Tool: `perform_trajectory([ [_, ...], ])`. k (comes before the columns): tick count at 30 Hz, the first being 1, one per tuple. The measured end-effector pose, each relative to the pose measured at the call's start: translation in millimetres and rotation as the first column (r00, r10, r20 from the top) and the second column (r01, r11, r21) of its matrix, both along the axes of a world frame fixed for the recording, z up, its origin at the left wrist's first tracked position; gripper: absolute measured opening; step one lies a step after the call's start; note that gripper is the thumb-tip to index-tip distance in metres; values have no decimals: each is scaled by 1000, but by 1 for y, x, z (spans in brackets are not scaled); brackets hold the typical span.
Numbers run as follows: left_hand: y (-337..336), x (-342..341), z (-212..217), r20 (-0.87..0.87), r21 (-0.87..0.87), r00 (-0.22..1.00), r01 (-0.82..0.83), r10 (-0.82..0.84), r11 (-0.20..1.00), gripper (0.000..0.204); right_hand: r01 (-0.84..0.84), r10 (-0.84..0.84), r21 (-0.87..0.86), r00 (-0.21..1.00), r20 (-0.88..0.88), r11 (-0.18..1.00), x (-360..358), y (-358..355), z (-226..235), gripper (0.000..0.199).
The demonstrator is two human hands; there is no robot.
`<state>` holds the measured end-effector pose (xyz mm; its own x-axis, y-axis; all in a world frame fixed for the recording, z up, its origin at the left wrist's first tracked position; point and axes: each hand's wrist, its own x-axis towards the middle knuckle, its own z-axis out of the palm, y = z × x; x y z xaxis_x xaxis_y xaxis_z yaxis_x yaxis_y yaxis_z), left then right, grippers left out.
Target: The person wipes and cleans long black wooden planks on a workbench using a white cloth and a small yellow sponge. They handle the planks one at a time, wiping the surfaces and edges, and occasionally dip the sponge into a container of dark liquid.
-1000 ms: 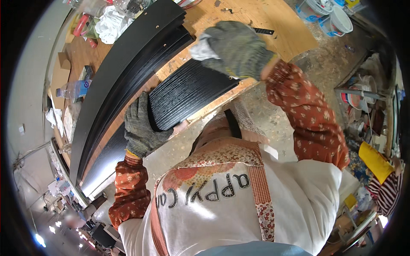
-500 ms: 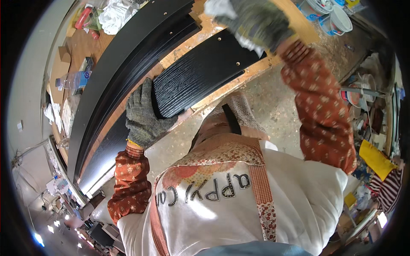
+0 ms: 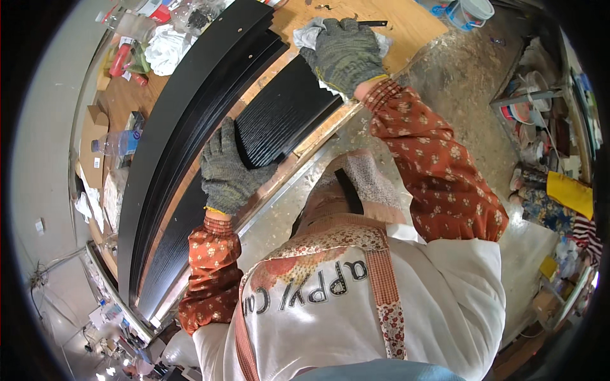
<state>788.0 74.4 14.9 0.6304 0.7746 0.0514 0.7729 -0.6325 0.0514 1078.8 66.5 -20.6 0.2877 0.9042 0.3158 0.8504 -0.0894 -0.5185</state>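
In the head view, we have our left hand (image 3: 229,171), in a grey knit glove, laid flat and unclenched left of the centre of the frame, its fingers close together and pointing to the top, its thumb side toward the right. It rests on the lower left end of a black grained board (image 3: 279,114), which slants from there toward the upper middle of the frame. A darker glossy stretch (image 3: 175,247) runs on below the hand to the lower left; we cannot tell whether it belongs to the same board.

Our right hand (image 3: 348,56), gloved alike, lies palm down in the upper middle, over the board's upper right end. Beneath it we have a white cloth (image 3: 307,35), bunched and showing on both sides of the glove. The palm is hidden, so we cannot tell whether the fingers grip the cloth or only press it. The bare grain of the board lies between our two hands.

Left of the board, near our left hand, curved black panels (image 3: 206,89) sweep from the top of the frame to the lower left. All these rest on a wooden bench (image 3: 413,25). A thin black strip (image 3: 373,23) lies just beside our right glove.
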Motion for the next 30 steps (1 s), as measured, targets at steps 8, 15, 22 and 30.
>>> perform_trajectory([
  [8, -5, -9, 5, -28, -36, 997, -69, 68, 997, 116, 48, -37, -17, 913, 406, 999, -71, -43, 37, 44],
  [15, -7, -15, 5, -35, -15, 996, -76, 76, 997, 118, 73, -153, 210, 905, 397, 975, -56, -11, 23, 26],
  [22, -6, -13, 5, -14, -53, 998, -66, 66, 996, 120, -68, -32, 421, 974, 224, 904, -43, -46, 21, 31],
  [30, -4, -10, 3, -38, -51, 998, -57, 55, 997, 120, -17, 47, 338, 996, -80, 941, -116, -80, -9, 75],
])
